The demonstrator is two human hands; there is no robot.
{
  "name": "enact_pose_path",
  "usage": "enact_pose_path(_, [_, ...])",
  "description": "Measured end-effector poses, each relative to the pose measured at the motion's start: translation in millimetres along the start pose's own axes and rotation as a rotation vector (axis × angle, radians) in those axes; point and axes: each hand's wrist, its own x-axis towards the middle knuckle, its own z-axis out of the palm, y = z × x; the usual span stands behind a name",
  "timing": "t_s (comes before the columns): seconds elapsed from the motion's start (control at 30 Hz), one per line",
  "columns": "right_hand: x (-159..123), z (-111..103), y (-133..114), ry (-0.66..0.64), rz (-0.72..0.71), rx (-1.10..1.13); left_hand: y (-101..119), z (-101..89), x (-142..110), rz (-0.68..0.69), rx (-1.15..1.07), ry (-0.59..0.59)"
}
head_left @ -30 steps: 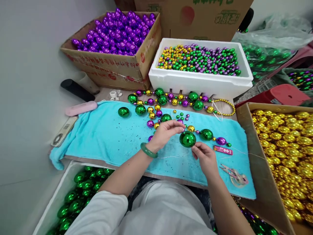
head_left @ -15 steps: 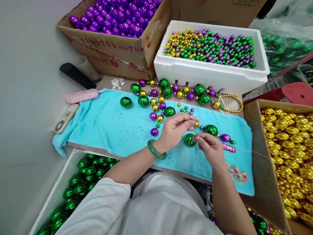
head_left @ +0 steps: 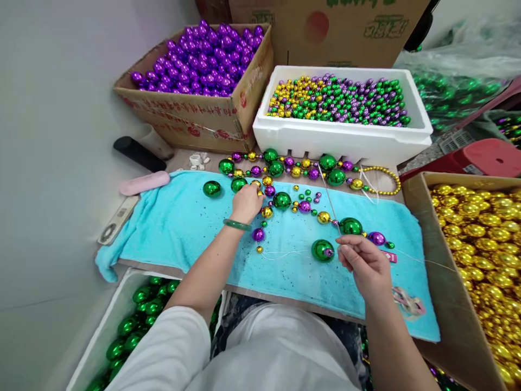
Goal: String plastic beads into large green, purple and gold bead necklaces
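My right hand [head_left: 362,263] pinches a long thin needle [head_left: 329,190], which points up and away over the towel. Beside those fingertips lies a large green bead [head_left: 319,250] with a small purple bead at its side. A pale thread [head_left: 285,253] runs left from there, near a tiny gold bead [head_left: 259,250]. My left hand [head_left: 246,205], wearing a green bangle, reaches over the bead cluster; its fingertips close on a gold bead [head_left: 259,192], partly hidden. Close by are a purple bead [head_left: 269,190] and another large green bead [head_left: 281,200].
A blue towel [head_left: 175,228] covers the table. Behind it lies a finished-looking bead strand [head_left: 275,169]. A white foam box [head_left: 342,138] of small beads, a carton [head_left: 183,117] of purple beads and a carton [head_left: 451,304] of gold beads surround it. Green beads [head_left: 130,326] fill a box lower left.
My left hand has left the right hand and moved left to the gold beads. My right hand keeps the needle, now in plain view. The camera view has shifted slightly.
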Motion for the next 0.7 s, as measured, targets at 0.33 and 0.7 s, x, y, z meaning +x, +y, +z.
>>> enact_pose_path(0.33, [-1.8,8.5,7.8,0.002,0.054,-0.147,4.2,-3.9,-21.2,0.243,-0.723,0.169])
enact_pose_path(0.7, [-5.6,16.0,7.1,-0.011,0.096,-0.235,27.8,-19.4,-45.7,0.417,-0.886,0.260])
